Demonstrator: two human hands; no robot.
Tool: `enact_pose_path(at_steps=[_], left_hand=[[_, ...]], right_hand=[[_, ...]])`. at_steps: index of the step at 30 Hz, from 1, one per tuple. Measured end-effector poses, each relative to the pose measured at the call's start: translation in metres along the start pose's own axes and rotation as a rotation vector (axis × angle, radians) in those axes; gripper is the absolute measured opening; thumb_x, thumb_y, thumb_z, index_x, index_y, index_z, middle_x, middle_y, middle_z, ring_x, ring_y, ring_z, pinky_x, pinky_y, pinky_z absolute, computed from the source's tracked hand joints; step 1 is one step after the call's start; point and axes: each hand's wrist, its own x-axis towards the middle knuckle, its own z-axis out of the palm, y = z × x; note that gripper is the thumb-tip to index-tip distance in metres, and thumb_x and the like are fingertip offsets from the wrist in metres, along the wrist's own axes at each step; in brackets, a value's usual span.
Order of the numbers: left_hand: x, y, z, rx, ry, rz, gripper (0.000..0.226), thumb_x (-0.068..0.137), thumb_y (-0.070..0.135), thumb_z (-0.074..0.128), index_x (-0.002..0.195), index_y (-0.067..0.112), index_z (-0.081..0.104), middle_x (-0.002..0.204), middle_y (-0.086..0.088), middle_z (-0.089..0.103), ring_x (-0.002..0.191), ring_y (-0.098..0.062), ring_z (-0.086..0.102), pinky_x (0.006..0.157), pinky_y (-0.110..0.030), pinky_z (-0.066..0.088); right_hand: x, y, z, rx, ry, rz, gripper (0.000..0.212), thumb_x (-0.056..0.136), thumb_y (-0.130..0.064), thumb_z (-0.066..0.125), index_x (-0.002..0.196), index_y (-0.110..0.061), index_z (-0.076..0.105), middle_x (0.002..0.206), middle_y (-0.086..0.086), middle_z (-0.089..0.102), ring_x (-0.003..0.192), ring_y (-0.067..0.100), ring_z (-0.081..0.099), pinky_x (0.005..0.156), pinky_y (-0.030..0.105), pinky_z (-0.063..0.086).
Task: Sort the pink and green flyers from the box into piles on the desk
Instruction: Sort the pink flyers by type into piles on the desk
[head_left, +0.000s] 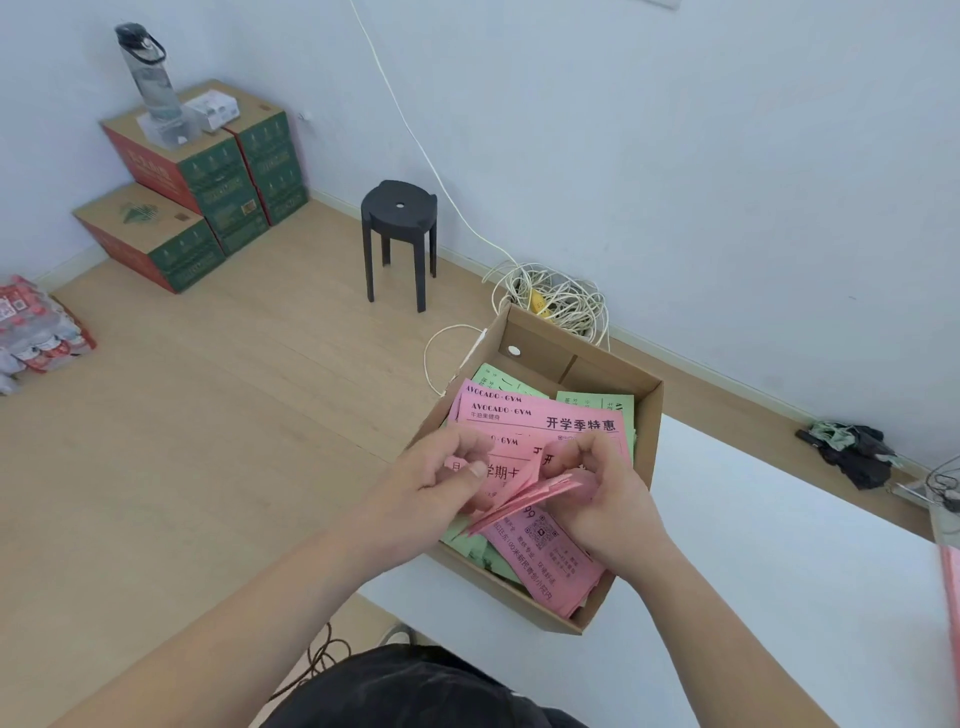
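Dark clothing (415, 691) fills the lower edge, and both forearms extend from it over the white table (779, 597). An open cardboard box (540, 358) stands at the table's left end. It holds mixed pink flyers (540, 415) and green flyers (597, 405), with pink uppermost. Left hand (431, 478) and right hand (608, 499) are curled above the box, pinching a fanned pink sheaf (524, 493) between them. Step in hand, by judgement: collecting pink sheets from the mix. A blurred pink edge (953, 597) at the table's far right may be a pile. The next move calls for squaring the sheaf, lifting it clear of the box wall, and laying it flat on the table.
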Motion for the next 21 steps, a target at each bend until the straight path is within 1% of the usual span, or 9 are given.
enact_pose_path(at_steps=[3, 5, 8, 10, 12, 13, 16, 19, 21], left_hand=[[0.0, -0.002, 0.001, 0.183, -0.121, 0.038, 0.032, 0.095, 0.059, 0.058, 0.113, 0.037, 0.071, 0.113, 0.013, 0.065, 0.106, -0.011, 0.065, 0.096, -0.04, 0.056], [-0.005, -0.003, 0.006, 0.323, -0.154, 0.06, 0.037, 0.079, 0.071, 0.068, 0.105, 0.044, 0.069, 0.118, 0.023, 0.059, 0.112, -0.001, 0.058, 0.098, -0.032, 0.05], [-0.01, -0.008, 0.013, 0.492, -0.17, 0.061, 0.039, 0.071, 0.064, 0.082, 0.1, 0.042, 0.067, 0.129, 0.037, 0.051, 0.124, 0.01, 0.047, 0.104, -0.027, 0.044], [-0.011, -0.01, 0.013, 0.471, -0.148, 0.052, 0.041, 0.07, 0.063, 0.082, 0.1, 0.042, 0.064, 0.126, 0.034, 0.056, 0.12, 0.006, 0.052, 0.102, -0.032, 0.049], [-0.008, -0.004, 0.01, 0.395, -0.063, 0.012, 0.039, 0.072, 0.069, 0.074, 0.099, 0.042, 0.063, 0.119, 0.028, 0.061, 0.113, 0.002, 0.058, 0.097, -0.034, 0.053], [-0.005, -0.001, 0.009, 0.385, 0.009, 0.001, 0.035, 0.076, 0.067, 0.069, 0.097, 0.041, 0.062, 0.117, 0.026, 0.062, 0.112, 0.003, 0.057, 0.096, -0.033, 0.053], [0.006, 0.006, 0.006, 0.335, 0.219, -0.026, 0.004, 0.097, 0.037, 0.062, 0.099, 0.034, 0.062, 0.126, 0.024, 0.055, 0.113, 0.008, 0.051, 0.101, -0.034, 0.05], [0.006, 0.009, 0.008, 0.123, 0.271, -0.111, 0.023, 0.101, 0.014, 0.058, 0.116, 0.031, 0.059, 0.135, 0.021, 0.053, 0.107, 0.012, 0.055, 0.098, -0.033, 0.056], [0.005, 0.011, 0.011, -0.017, 0.274, -0.159, 0.031, 0.1, 0.012, 0.059, 0.123, 0.034, 0.056, 0.129, 0.014, 0.063, 0.102, 0.0, 0.068, 0.087, -0.031, 0.061]], right_hand=[[-0.001, 0.002, 0.0, -0.024, -0.012, -0.068, 0.06, 0.083, -0.021, 0.08, 0.126, -0.054, 0.054, 0.106, -0.024, 0.065, 0.105, 0.002, 0.063, 0.088, 0.039, 0.054], [0.0, 0.005, 0.001, -0.076, 0.004, -0.128, 0.05, 0.078, -0.027, 0.08, 0.115, -0.055, 0.063, 0.116, -0.029, 0.056, 0.117, 0.004, 0.056, 0.089, 0.044, 0.054], [0.0, 0.008, -0.001, -0.153, -0.033, -0.15, 0.036, 0.066, -0.046, 0.078, 0.099, -0.049, 0.064, 0.132, -0.035, 0.038, 0.136, 0.002, 0.04, 0.085, 0.046, 0.054], [0.0, 0.009, -0.003, -0.18, -0.069, -0.159, 0.034, 0.069, -0.042, 0.077, 0.097, -0.044, 0.058, 0.141, -0.037, 0.041, 0.141, -0.005, 0.032, 0.09, 0.045, 0.051], [0.001, 0.008, -0.002, -0.196, -0.102, -0.151, 0.034, 0.072, -0.027, 0.071, 0.095, -0.042, 0.052, 0.13, -0.038, 0.055, 0.131, -0.017, 0.036, 0.091, 0.043, 0.052], [0.001, 0.007, -0.001, -0.205, -0.111, -0.146, 0.035, 0.07, -0.023, 0.066, 0.094, -0.042, 0.05, 0.123, -0.035, 0.061, 0.124, -0.017, 0.042, 0.087, 0.042, 0.053], [0.003, 0.004, 0.001, -0.202, -0.116, -0.14, 0.04, 0.067, -0.018, 0.058, 0.095, -0.046, 0.049, 0.112, -0.024, 0.065, 0.112, 0.0, 0.054, 0.08, 0.044, 0.054], [0.003, 0.003, 0.0, -0.175, -0.11, -0.169, 0.033, 0.077, -0.028, 0.066, 0.1, -0.048, 0.053, 0.109, -0.022, 0.064, 0.111, 0.002, 0.054, 0.085, 0.04, 0.053], [0.003, 0.006, 0.001, -0.172, -0.089, -0.21, 0.029, 0.084, -0.036, 0.072, 0.108, -0.047, 0.058, 0.111, -0.025, 0.063, 0.115, 0.002, 0.053, 0.09, 0.034, 0.052]])
